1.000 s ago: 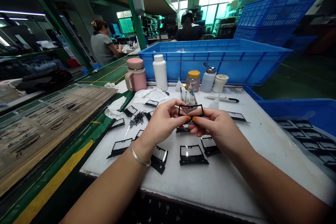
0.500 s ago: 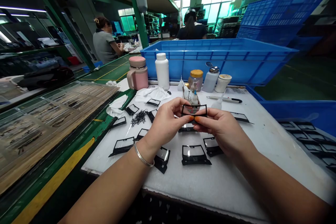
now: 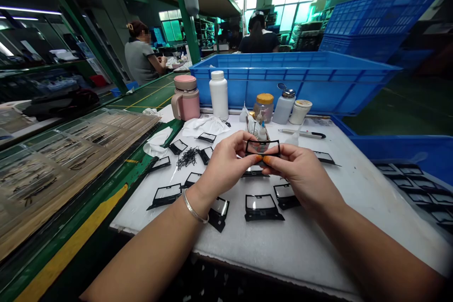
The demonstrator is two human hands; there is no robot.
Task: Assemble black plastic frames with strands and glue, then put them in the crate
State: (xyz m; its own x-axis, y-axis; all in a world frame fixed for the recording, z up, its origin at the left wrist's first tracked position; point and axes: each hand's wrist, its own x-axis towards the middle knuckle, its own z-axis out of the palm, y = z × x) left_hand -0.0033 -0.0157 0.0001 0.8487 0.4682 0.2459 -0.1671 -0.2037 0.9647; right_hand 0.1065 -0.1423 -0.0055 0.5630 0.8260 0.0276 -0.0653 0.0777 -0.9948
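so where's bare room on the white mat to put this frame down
Bare mat lies right of the right hand gripping the held frame, between the pen and the blue bin; also the near edge strip. Crowded left, around the pins and laid frames.

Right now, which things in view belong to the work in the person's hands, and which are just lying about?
In hand:
- black rectangular plastic frame with a clear window, pinched between left hand and right hand
- matching black frames laid out below

Lying about:
- pink lidded mug
- white plastic bottle
- amber-lidded jar
- crumpled white cloths
- large blue plastic crate
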